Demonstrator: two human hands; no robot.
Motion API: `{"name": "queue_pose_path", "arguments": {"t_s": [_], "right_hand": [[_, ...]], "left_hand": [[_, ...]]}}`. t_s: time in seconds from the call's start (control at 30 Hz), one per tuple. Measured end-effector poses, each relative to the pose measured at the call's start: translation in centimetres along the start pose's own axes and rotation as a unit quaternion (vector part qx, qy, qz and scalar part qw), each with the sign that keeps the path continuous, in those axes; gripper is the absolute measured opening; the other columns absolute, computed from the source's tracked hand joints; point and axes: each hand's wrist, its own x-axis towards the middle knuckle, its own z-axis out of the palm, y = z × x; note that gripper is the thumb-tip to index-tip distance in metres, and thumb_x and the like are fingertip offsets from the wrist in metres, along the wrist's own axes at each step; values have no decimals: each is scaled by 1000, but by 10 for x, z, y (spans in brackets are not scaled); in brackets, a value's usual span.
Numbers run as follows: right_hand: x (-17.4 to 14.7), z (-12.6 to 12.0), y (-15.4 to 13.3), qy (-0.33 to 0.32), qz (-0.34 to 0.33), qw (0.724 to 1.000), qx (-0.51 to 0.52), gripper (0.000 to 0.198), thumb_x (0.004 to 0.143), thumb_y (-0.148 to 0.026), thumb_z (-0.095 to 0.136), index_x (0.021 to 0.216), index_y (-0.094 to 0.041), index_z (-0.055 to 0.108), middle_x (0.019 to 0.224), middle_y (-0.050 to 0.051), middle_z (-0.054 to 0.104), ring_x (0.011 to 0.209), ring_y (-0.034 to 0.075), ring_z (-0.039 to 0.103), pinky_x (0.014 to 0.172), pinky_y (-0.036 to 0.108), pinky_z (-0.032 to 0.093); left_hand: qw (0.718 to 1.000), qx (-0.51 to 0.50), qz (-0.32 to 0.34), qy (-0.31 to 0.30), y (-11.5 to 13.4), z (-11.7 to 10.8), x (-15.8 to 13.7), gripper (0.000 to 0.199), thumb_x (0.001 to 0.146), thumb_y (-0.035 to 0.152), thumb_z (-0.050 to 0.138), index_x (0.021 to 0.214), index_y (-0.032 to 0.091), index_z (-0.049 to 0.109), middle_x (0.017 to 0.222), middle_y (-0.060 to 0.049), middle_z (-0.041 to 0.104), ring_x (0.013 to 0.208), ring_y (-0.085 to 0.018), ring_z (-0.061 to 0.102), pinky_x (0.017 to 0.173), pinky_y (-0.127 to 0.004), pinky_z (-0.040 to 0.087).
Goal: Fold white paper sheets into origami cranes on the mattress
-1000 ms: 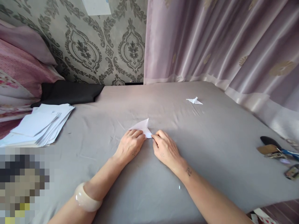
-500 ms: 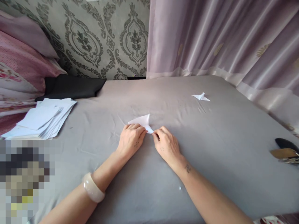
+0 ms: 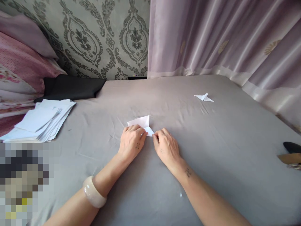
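A: Where's the folded paper point(image 3: 141, 121)?

B: On the grey sheet point(image 3: 225, 150), right at the fingertips. A flap spreads beyond the left hand point(image 3: 133, 140), and a narrow corner points toward the right hand point(image 3: 166, 146).

A: And the hands?

B: Just apart from each other, both closed on the paper: the left curled over its near side, the right pinching the corner between thumb and forefinger.

A: Looks like creasing that corner to me. How is it done well?

B: I'd keep the left as an anchor, pressing flat so the layers can't creep. The right should line the tip up before any firm pressure, then run a nail outward along the fold. Tugging could skew the point or tear it.

A: Any writing?

B: None I can read. The paper stack point(image 3: 39, 121), well left of the hands, carries faint marks too small to make out. The folded white piece point(image 3: 204, 98), beyond the right hand, shows no lettering. The dark cloth point(image 3: 72, 88) behind the stack has no label that I can see, nor does the brown item point(image 3: 288, 158) far right of the hands.
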Motion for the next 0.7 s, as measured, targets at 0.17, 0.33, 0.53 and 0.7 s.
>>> {"name": "queue_pose_path", "arguments": {"t_s": [0.17, 0.33, 0.53, 0.7], "right_hand": [[0, -1, -3, -15, 3, 999, -28, 20, 97, -23, 45, 87, -17, 61, 88, 7, 63, 81, 20, 61, 68, 30, 40], [0, -2, -4, -23, 3, 999, -34, 21, 98, -23, 44, 88, -17, 61, 88, 8, 63, 82, 21, 61, 70, 31, 43], [2, -4, -8, -47, 11, 998, -40, 20, 98, -22, 44, 90, -15, 60, 90, 10, 63, 84, 21, 62, 72, 31, 44], [3, -8, 1, -33, 26, 999, 21, 16, 95, -20, 47, 87, -16, 60, 87, 8, 64, 79, 19, 62, 68, 29, 43]], "left_hand": [[1000, -2, 0, 1, -1, 0, 2, 22, 94, 27, 49, 82, 19, 66, 86, -5, 68, 81, -22, 62, 72, -34, 39], [1000, -8, 4, -14, -1, -3, 5, 24, 95, 28, 48, 82, 18, 65, 86, -6, 68, 82, -22, 63, 75, -35, 40], [1000, 11, 6, -25, 0, -4, 8, 24, 94, 27, 48, 81, 18, 65, 85, -6, 68, 82, -22, 63, 77, -36, 40], [1000, 14, 14, -23, -3, -2, 9, 23, 93, 27, 49, 79, 18, 65, 84, -6, 68, 82, -22, 64, 80, -37, 41]]}}
